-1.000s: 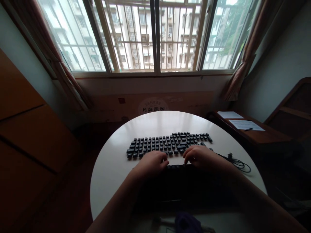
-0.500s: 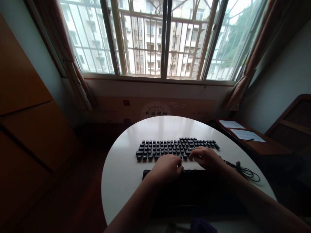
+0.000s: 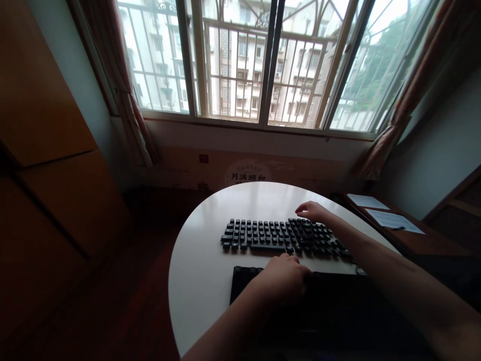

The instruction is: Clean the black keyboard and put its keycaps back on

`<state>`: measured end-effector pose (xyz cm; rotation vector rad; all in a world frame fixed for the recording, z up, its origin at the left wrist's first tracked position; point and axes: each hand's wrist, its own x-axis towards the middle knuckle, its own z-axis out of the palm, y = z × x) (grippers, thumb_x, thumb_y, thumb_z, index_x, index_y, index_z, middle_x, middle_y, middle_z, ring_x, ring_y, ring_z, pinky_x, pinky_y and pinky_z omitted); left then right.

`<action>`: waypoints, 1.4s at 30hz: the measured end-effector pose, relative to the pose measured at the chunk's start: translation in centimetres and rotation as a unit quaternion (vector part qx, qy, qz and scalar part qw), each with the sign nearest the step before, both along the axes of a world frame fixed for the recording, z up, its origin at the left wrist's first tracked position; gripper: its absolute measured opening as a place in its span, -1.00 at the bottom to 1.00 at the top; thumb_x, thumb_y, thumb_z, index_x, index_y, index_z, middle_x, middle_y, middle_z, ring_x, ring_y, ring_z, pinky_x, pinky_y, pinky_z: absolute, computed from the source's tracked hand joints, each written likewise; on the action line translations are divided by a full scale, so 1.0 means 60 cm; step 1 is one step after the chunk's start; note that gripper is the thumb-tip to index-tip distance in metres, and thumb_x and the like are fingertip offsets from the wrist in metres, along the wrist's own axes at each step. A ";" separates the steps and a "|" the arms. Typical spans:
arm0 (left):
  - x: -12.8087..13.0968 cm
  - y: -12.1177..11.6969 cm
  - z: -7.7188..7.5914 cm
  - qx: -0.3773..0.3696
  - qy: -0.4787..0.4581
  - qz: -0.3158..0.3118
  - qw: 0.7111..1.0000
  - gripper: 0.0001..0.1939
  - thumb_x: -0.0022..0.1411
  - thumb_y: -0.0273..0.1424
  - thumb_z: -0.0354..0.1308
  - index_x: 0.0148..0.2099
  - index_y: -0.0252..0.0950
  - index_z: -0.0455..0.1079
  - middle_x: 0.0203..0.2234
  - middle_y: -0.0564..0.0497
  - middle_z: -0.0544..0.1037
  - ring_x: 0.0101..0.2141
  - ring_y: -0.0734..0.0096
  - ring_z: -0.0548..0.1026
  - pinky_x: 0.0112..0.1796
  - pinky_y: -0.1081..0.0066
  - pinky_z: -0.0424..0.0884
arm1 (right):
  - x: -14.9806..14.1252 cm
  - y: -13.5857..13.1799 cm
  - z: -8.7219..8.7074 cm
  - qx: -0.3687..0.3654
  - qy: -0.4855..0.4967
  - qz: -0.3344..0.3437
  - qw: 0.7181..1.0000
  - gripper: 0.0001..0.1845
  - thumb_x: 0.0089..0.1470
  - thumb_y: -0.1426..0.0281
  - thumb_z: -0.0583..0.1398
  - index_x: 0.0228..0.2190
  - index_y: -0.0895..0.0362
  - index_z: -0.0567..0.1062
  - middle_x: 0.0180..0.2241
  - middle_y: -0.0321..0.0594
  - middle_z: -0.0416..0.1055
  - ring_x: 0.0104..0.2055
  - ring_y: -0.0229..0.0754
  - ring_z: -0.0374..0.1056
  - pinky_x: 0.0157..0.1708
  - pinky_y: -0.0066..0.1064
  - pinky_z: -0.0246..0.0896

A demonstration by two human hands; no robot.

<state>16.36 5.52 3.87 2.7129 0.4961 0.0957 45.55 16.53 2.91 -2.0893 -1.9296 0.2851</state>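
Note:
Rows of loose black keycaps (image 3: 274, 235) lie on a round white table (image 3: 203, 281), laid out like a keyboard. A black keyboard base (image 3: 330, 311) lies nearer to me. My left hand (image 3: 281, 278) rests on the base's far edge with its fingers curled; nothing shows in them. My right hand (image 3: 311, 210) reaches over the keycaps to their far edge, fingers bent down onto the back row. I cannot make out whether it holds a keycap.
A barred window (image 3: 263, 65) with curtains fills the back wall. A brown cardboard panel (image 3: 244, 170) with printed characters leans below it. A wooden side table (image 3: 409, 235) with white papers (image 3: 391, 218) stands at the right. Wooden cupboards (image 3: 45, 175) line the left.
My right hand has moved from the front rows of keycaps over to their far edge. My left hand stays at the base's far edge. The view has shifted left and tilted.

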 end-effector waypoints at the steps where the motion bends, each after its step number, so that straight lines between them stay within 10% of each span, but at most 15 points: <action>1: -0.001 0.000 0.000 -0.005 0.002 0.000 1.000 -0.64 0.28 -0.31 0.10 0.10 -0.05 0.47 -0.07 -0.07 0.53 -0.08 0.12 0.47 -0.10 0.20 0.42 | 0.001 0.008 -0.003 -0.011 0.010 0.008 1.000 -0.74 0.00 0.32 0.26 -0.26 0.11 0.69 -0.21 -0.13 0.64 -0.09 0.00 0.52 -0.05 -0.35 0.35; 15: -0.005 -0.003 0.010 0.005 -0.002 -0.016 1.000 -0.70 0.27 -0.32 0.09 0.01 -0.13 0.51 -0.13 -0.08 0.56 -0.14 0.11 0.51 -0.17 0.23 0.44 | -0.004 0.054 -0.027 -0.087 0.076 0.062 0.991 -0.68 -0.17 0.30 0.38 -0.29 0.13 0.70 -0.27 -0.13 0.65 -0.19 -0.01 0.54 -0.16 -0.37 0.38; 25: -0.005 0.001 0.009 -0.002 0.004 -0.022 1.000 -0.68 0.27 -0.31 0.11 0.05 -0.14 0.49 -0.09 -0.09 0.57 -0.10 0.09 0.52 -0.11 0.19 0.45 | -0.026 0.064 -0.021 0.035 0.099 0.043 0.994 -0.72 -0.04 0.27 0.28 -0.30 0.16 0.67 -0.32 -0.13 0.64 -0.23 -0.05 0.52 -0.18 -0.35 0.36; 34: -0.007 -0.001 0.019 0.003 -0.008 -0.013 1.000 -0.70 0.27 -0.34 0.12 0.02 -0.12 0.51 -0.13 -0.06 0.59 -0.16 0.14 0.55 -0.17 0.26 0.46 | -0.020 -0.134 0.051 0.122 0.189 0.070 0.972 -0.61 0.03 0.09 0.30 -0.21 0.12 0.61 -0.26 -0.13 0.60 -0.25 -0.06 0.48 -0.17 -0.27 0.38; 42: 0.000 -0.009 0.028 -0.006 -0.003 -0.007 1.000 -0.65 0.27 -0.34 0.14 0.10 -0.14 0.44 -0.09 -0.06 0.57 -0.09 0.13 0.51 -0.12 0.26 0.44 | -0.014 -0.267 0.055 -0.139 0.258 0.158 0.943 -0.61 0.02 0.14 0.34 -0.20 0.16 0.63 -0.21 -0.13 0.60 -0.15 -0.03 0.49 -0.14 -0.30 0.37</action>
